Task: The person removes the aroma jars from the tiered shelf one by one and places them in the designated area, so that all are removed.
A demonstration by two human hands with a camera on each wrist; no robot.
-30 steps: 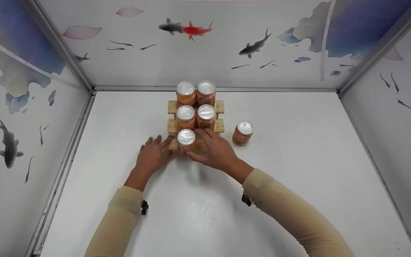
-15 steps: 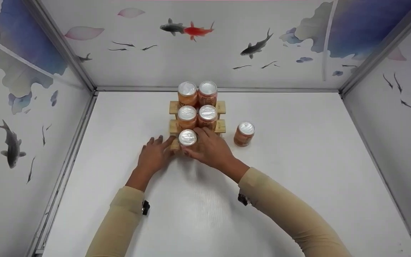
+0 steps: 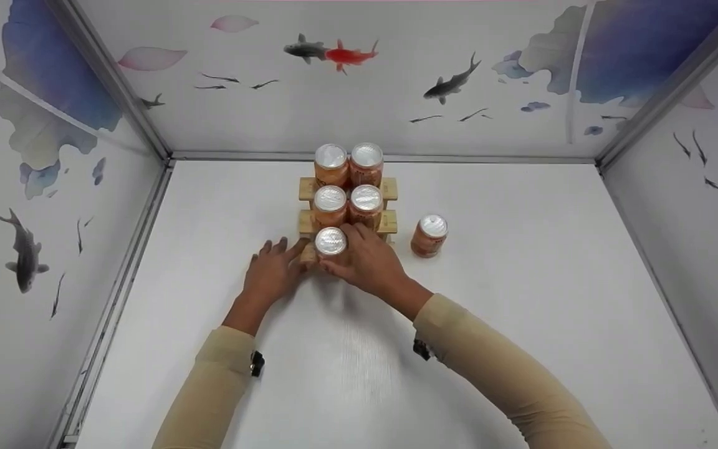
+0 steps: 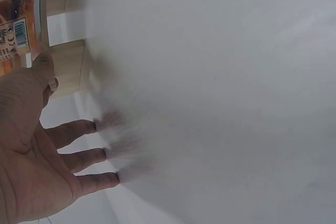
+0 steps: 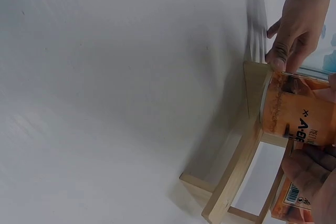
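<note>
In the head view my right hand (image 3: pixel 368 262) holds an orange can with a silver lid (image 3: pixel 331 241) on the front step of a wooden stepped rack (image 3: pixel 305 188). In the right wrist view its fingers press against the side of that upright can (image 5: pixel 294 108). My left hand (image 3: pixel 272 272) is at the rack's front left corner. In the left wrist view its thumb and index finger pinch the rack there, beside the can's base, while the other fingers stretch out towards the table. Several more cans (image 3: pixel 330 198) stand in pairs on the two higher steps.
Another orange can (image 3: pixel 429 237) stands upright on the white table (image 3: pixel 521 280), right of the rack. White panels (image 3: pixel 384 93) with painted fish close off the back and both sides. The rack stands close to the back panel.
My right hand has moved slightly left and closed in round the front can, so its thumb now covers more of it. The left hand keeps its place on the rack.
</note>
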